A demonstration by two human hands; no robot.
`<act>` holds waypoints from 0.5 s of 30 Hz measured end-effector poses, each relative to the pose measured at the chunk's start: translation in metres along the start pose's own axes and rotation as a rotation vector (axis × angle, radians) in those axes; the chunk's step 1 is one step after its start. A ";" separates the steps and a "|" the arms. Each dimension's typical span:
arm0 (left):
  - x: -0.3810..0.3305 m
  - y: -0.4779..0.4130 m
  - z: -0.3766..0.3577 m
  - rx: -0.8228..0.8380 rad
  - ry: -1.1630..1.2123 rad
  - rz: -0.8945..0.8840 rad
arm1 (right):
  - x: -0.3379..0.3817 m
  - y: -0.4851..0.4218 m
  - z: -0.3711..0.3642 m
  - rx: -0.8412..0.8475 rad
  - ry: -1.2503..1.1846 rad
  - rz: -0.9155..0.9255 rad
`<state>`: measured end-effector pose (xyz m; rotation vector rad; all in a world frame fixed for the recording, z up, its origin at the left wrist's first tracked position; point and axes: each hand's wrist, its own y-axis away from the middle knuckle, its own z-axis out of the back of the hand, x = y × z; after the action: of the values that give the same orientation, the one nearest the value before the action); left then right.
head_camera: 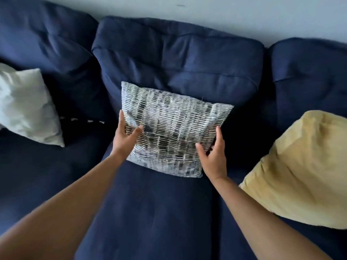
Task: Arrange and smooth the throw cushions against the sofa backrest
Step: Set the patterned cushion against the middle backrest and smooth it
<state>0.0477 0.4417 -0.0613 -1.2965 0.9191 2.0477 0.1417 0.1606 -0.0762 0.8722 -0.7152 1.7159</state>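
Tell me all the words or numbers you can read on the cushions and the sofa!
None: no words, numbers or labels show anywhere.
The patterned cushion carries only rows of grey dashes, no letters.
The white cushion, the yellow cushion and the navy sofa are plain.

Non-task stuff: wall, seat cushions, odd strip

Pale grey-white wall (244,14) runs along top of view, behind the navy backrest (178,53). Small dark smudge (180,5) on wall, top centre. Navy seat cushions (150,212) fill lower view, dark seam between two of them right of centre. Thin black-and-white patterned strip (82,120) lies in the crease at left where seat meets back; cannot tell what it is
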 end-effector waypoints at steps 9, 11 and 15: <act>-0.031 -0.080 0.008 -0.066 0.216 0.079 | 0.028 -0.070 -0.012 -0.333 -0.335 -0.334; -0.044 -0.089 0.004 -0.131 0.270 0.087 | 0.039 -0.083 -0.011 -0.339 -0.278 -0.388; -0.064 -0.087 -0.001 -0.265 0.325 -0.015 | 0.053 -0.094 0.004 -0.548 -0.252 -0.309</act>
<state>0.1373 0.4893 -0.0249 -1.8126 0.7862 2.0327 0.2224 0.2118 -0.0256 0.7638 -1.0927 1.0663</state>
